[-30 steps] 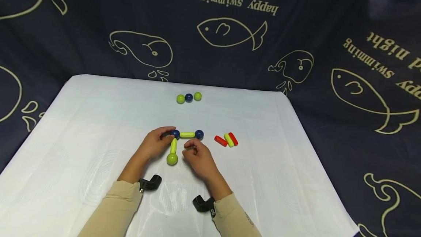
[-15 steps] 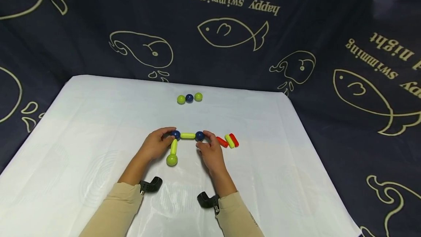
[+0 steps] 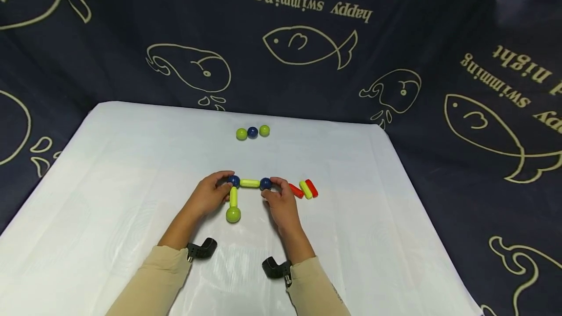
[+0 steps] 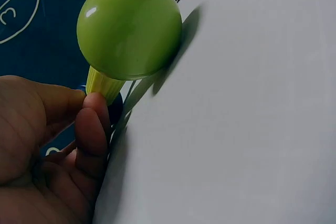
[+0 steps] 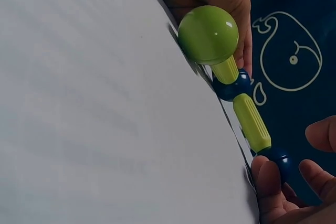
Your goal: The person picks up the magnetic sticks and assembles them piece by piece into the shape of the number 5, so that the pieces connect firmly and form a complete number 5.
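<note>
Two yellow rods and three balls are joined in an L shape on the white table. One yellow rod [image 3: 250, 183] runs between a left blue ball [image 3: 234, 181] and a right blue ball [image 3: 265, 183]. From the left blue ball, another yellow rod [image 3: 233, 198] points toward the person, tipped with a large green ball [image 3: 233, 214]. My left hand [image 3: 207, 198] pinches the left blue ball at the corner. Thumb and fingers of my right hand [image 3: 283, 206] hold the right blue ball [image 5: 278, 162]. In the left wrist view the green ball [image 4: 129, 28] hides most of its rod.
Farther back lie a green ball [image 3: 241, 134], a blue ball [image 3: 252, 132] and another green ball [image 3: 264, 130] in a row. Beside my right hand are a red rod [image 3: 296, 190], a yellow rod [image 3: 306, 189] and a second red rod [image 3: 311, 188]. A dark patterned cloth [image 3: 307, 87] hangs behind.
My right hand has moved right, from near the middle of the L shape onto the right blue ball. The green-tipped rod has swung slightly right. My left hand stays at the corner.
</note>
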`<state>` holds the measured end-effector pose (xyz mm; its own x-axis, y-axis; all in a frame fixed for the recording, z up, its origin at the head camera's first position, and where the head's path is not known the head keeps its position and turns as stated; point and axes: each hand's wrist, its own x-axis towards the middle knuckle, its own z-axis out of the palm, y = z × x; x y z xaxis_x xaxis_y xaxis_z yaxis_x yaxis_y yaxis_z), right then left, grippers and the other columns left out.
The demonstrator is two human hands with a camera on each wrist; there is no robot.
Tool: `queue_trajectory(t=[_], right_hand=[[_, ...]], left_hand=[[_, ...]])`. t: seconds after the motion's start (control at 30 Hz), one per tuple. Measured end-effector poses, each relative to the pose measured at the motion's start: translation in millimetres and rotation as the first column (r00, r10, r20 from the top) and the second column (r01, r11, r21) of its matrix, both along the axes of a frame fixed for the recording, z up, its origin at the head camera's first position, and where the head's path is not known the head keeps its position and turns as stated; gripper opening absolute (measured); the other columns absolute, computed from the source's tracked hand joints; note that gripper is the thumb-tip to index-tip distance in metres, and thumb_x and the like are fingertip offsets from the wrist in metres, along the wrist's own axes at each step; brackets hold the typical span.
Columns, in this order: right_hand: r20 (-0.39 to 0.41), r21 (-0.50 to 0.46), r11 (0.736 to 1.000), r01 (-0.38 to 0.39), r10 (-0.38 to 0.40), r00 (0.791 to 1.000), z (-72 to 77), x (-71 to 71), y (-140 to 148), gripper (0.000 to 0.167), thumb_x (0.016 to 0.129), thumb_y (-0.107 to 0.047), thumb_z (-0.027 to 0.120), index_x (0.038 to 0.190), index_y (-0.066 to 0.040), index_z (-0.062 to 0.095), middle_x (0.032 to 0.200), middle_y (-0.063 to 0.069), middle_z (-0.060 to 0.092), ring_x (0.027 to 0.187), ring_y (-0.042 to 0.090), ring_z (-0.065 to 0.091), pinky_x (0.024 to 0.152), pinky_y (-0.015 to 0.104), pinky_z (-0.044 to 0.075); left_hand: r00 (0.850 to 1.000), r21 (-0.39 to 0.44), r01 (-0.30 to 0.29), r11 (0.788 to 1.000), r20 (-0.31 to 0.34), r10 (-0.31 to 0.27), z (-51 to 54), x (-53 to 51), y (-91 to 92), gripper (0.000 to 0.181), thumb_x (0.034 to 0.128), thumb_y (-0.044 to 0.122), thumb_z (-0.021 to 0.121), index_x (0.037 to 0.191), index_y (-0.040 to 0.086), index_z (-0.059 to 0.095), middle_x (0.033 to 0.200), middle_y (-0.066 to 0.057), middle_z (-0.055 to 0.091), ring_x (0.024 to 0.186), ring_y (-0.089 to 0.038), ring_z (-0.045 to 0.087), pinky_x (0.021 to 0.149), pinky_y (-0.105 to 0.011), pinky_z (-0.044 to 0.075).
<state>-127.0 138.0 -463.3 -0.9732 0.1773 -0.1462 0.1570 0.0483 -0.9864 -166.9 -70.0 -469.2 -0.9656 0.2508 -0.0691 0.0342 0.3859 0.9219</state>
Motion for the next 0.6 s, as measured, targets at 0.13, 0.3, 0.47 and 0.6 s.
queue_trajectory(t=[0.13,0.3,0.47,0.6], right_hand=[[0.011,-0.048,0.999,-0.006,0.006,1.000,-0.7,0.9,0.7,0.041,0.090,-0.007,0.064,0.130,-0.004,0.056,0.128,0.013,0.060,0.086,0.018,0.065,0.076,0.030,0.054],[0.010,-0.034,0.999,-0.029,0.029,1.000,-1.0,1.5,5.0,0.041,0.092,-0.008,0.065,0.131,-0.004,0.055,0.128,0.012,0.059,0.089,0.021,0.066,0.076,0.030,0.055],[0.003,-0.047,0.997,-0.053,0.053,0.999,0.9,-1.4,6.5,0.041,0.093,-0.007,0.064,0.133,-0.002,0.054,0.130,0.014,0.058,0.095,0.026,0.065,0.081,0.036,0.055],[0.015,-0.050,0.996,-0.077,0.078,0.997,3.1,-2.5,7.6,0.042,0.094,-0.003,0.061,0.135,0.003,0.051,0.132,0.019,0.056,0.099,0.030,0.064,0.086,0.043,0.054]], left_hand=[[1.000,-0.068,-0.007,0.998,-0.012,0.006,3.8,3.1,-2.5,0.042,0.0994,0.015,0.059,0.139,0.002,0.053,0.128,-0.021,0.058,0.082,-0.019,0.058,0.071,-0.031,0.049],[0.986,-0.210,0.040,0.977,-0.153,-0.073,9.7,7.7,0.6,0.056,0.0907,0.018,0.072,0.138,-0.004,0.052,0.117,-0.021,0.058,0.079,-0.021,0.052,0.069,-0.035,0.044],[0.974,-0.256,0.048,0.965,-0.202,-0.102,13.8,10.5,3.8,0.060,0.0885,0.015,0.073,0.140,-0.006,0.049,0.111,-0.020,0.058,0.076,-0.020,0.052,0.069,-0.035,0.044],[0.978,-0.267,0.039,0.963,-0.187,-0.091,14.0,11.1,3.9,0.059,0.0891,0.014,0.072,0.140,-0.005,0.049,0.111,-0.020,0.058,0.077,-0.020,0.054,0.070,-0.036,0.045]])
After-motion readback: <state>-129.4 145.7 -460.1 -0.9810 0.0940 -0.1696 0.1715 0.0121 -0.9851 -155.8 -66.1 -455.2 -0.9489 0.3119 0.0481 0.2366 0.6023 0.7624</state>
